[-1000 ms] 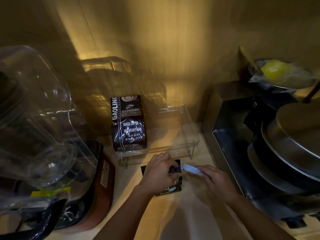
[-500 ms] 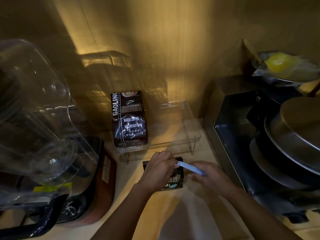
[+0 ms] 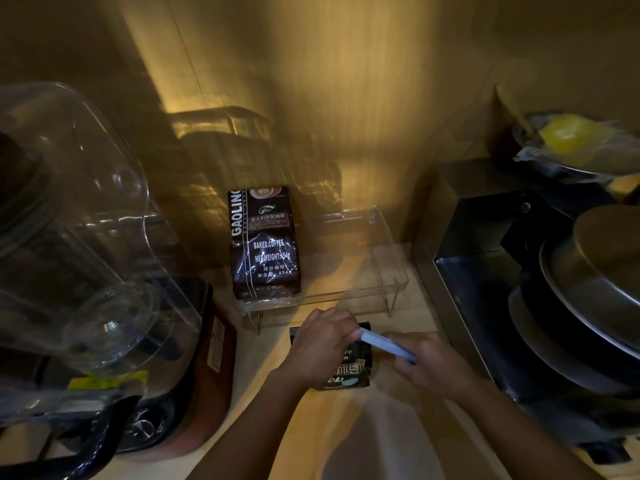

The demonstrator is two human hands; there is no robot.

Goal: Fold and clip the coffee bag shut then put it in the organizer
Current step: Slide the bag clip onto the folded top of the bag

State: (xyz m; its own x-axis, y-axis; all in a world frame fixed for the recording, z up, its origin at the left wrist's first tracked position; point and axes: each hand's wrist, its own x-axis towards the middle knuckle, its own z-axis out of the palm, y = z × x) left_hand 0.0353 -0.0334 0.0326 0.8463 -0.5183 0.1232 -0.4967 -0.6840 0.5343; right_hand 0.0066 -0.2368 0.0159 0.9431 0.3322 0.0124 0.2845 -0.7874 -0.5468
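A small dark coffee bag lies on the wooden counter, just in front of the clear organizer. My left hand presses down on the bag's upper part and covers its folded top. My right hand grips a pale blue clip, whose far end reaches the fingertips of my left hand over the bag. Whether the clip bites onto the bag is hidden. A larger brown coffee bag stands in the left end of the organizer.
A blender with a clear jug and dark base fills the left side. On the right stand a metal box, stacked pans with a lid and a bowl with something yellow. A wooden wall rises behind.
The blue clip has swung from roughly level to slanting, its far end sliding left towards my left hand's fingertips over the bag. My left hand stays pressed on the bag.
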